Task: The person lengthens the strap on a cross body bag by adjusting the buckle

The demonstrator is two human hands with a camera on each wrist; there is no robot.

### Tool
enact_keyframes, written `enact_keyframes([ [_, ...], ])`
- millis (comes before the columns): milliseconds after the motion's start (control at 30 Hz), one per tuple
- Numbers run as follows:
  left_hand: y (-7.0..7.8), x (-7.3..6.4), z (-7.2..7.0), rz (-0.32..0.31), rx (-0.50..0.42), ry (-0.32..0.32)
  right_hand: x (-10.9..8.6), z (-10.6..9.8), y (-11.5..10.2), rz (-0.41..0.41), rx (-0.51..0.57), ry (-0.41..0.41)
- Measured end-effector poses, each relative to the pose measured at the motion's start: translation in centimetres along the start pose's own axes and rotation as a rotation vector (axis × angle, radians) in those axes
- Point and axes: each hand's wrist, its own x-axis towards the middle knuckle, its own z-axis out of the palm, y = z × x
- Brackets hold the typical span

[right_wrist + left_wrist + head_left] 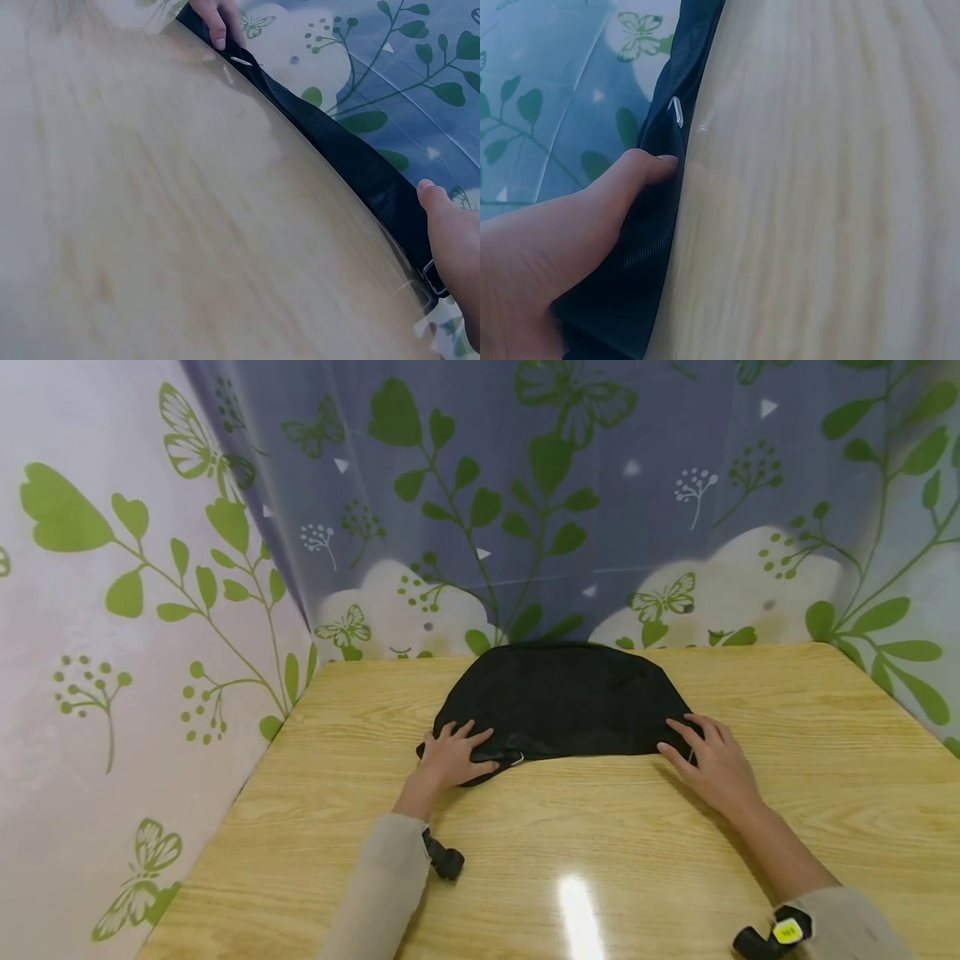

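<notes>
A half-round black fabric bag [562, 702] lies flat at the back of the wooden table. My left hand [453, 758] rests on its near left corner with the fingers spread. Close to that thumb, a metal ring [676, 112] shows on a black strap in the left wrist view. On the bag's right end lies my right hand [716, 760], its fingers spread and its thumb apart. A second metal buckle [431, 276] sits beside the right hand in the right wrist view. Only the thumb side of the right hand shows there.
The wooden table [525, 835] stretches in front of the bag and reflects a bright light. Behind it hangs a blue curtain [480, 468] with green leaves and butterflies, close to the bag's far edge. A pale patterned curtain [150, 652] borders the left side.
</notes>
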Motion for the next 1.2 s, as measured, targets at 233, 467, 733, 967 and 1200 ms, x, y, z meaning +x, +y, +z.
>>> enact_keyframes([
  [233, 0.8, 0.6, -0.2, 0.013, 0.012, -0.028, -0.7, -0.5, 0.5, 0.005, -0.017, 0.015],
  [467, 1.2, 1.3, -0.4, 0.040, 0.027, -0.032, -1.3, -1.0, 0.7, 0.024, -0.026, 0.023],
  [733, 1.3, 1.5, -0.3, 0.043, -0.001, -0.016, -1.3, -0.9, 1.3, -0.048, -0.035, 0.094],
  [967, 1.7, 0.9, -0.4, 0.054, -0.080, 0.075, -1.7, -1.3, 2.3, -0.276, -0.017, 0.198],
  [1200, 3.2, -0.6, -1.0, 0.135, -0.013, 0.192, -2.8, -2.3, 3.2, -0.301, -0.007, 0.200],
])
